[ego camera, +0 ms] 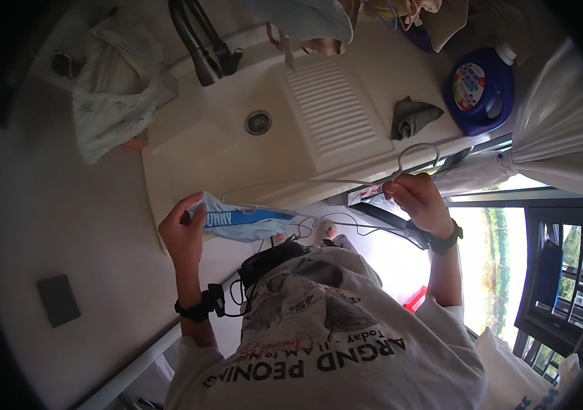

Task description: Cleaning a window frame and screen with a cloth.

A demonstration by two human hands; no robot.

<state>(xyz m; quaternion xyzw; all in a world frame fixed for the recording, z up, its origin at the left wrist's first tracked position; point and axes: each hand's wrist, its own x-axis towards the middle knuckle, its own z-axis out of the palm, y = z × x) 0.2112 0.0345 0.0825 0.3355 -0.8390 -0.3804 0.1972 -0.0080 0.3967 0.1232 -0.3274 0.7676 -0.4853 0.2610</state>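
My right hand (417, 200) grips a white clothes hanger (317, 181) just below its hook, which points up and to the right. The hanger's long arms reach leftward in front of the sink. Pinched at one edge between the thumb and fingers of my left hand (187, 220) is a light blue cloth garment (250, 225) with a darker blue band bearing white letters. The hanger's far end lies over or at this garment; whether it passes inside the fabric I cannot tell. Both wrists wear black bands.
Beyond my hands is a cream sink (219, 138) with a ribbed washboard (332, 107) and a dark faucet (206, 66). A grey cloth (413, 119) and a blue detergent bottle (481, 92) stand right. Hanging laundry (317, 20) is overhead; a patterned cloth (117, 113) hangs left.
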